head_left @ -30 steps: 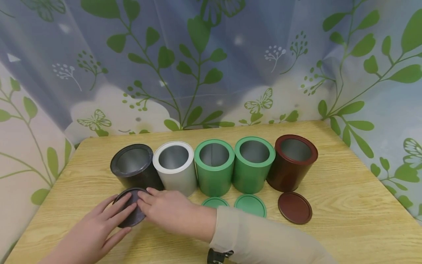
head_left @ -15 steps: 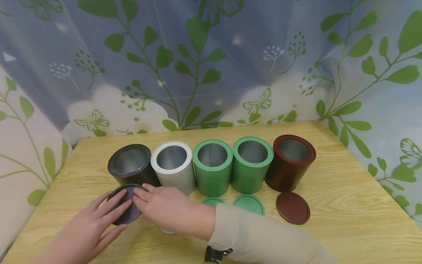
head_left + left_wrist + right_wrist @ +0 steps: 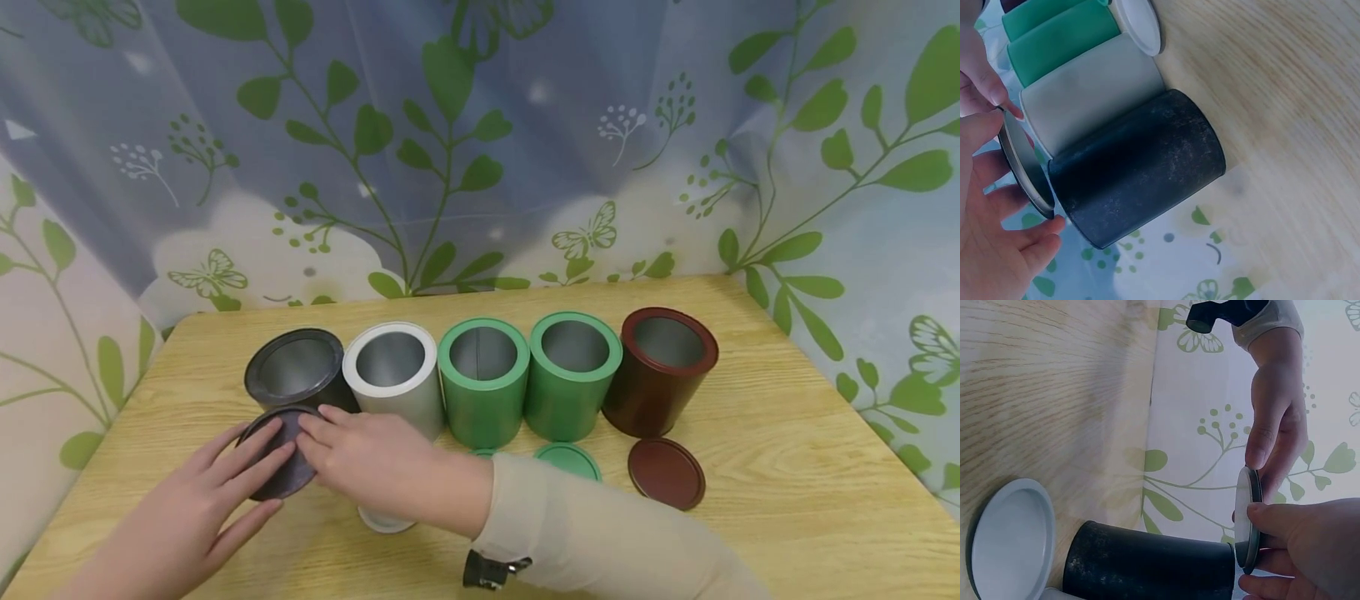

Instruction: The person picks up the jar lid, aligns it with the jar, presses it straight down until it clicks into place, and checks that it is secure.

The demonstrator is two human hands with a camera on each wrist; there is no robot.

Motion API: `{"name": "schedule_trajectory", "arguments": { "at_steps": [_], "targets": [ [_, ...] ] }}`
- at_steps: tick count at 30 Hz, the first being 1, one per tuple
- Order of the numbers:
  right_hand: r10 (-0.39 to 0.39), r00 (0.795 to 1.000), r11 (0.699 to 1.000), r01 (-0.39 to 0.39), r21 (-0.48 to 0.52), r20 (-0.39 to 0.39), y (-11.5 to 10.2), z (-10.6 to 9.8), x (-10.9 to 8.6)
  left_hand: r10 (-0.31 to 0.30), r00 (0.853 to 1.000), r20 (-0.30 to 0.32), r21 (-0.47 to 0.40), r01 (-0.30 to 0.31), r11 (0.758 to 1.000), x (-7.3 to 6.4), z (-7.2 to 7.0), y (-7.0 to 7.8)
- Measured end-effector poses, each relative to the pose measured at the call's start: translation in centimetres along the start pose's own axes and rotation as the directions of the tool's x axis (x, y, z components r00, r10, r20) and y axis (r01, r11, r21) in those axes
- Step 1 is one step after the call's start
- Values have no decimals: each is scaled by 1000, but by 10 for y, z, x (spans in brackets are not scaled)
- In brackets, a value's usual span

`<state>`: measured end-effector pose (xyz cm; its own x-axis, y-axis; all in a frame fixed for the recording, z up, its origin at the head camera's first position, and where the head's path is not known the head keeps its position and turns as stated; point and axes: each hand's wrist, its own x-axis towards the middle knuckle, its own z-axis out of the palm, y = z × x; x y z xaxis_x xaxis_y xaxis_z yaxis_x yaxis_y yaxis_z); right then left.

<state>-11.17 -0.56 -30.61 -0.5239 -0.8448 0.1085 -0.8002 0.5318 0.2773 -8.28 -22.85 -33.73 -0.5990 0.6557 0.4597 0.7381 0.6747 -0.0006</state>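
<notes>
Fingers [image 3: 262,472] of the left hand [image 3: 176,512] pinch the black lid [image 3: 296,477], raised just by the rim of the open black can [image 3: 337,396], while the right hand [image 3: 375,458] pinches the lid's right edge. Next along the counter [image 3: 810,467] come an open white can [image 3: 405,408], two green cans [image 3: 486,412] and a dark red can [image 3: 656,400]. Before them lie a partly hidden white lid [image 3: 386,523], green lids [image 3: 566,460] and a dark red lid [image 3: 666,473].

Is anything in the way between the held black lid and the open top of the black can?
Nothing visible is. In the left wrist view, the black lid is near the top of the black can, with no other object between; whether they touch is unclear. The white can stands alongside, not across the way.
</notes>
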Motion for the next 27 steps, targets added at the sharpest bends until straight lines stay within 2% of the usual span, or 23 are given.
{"name": "schedule_trajectory", "arguments": {
  "at_steps": [6,12,20,27],
  "targets": [
    [0,1000,1000,0,-15,-31,3,-4,1,-16,1000,8,0,16,1000,2,-5,-2],
    [-5,999,1000,5,-16,-51,7,-5,3,-62,996,60,20,61,998,6,-11,-2],
    [2,999,1000,-2,-15,-32,12,-3,6,-59,997,48,8,58,998,14,-11,-6],
    [-6,1000,999,6,-40,8,15,-3,10,-95,991,95,-21,97,995,19,-12,-9]
  ]
}}
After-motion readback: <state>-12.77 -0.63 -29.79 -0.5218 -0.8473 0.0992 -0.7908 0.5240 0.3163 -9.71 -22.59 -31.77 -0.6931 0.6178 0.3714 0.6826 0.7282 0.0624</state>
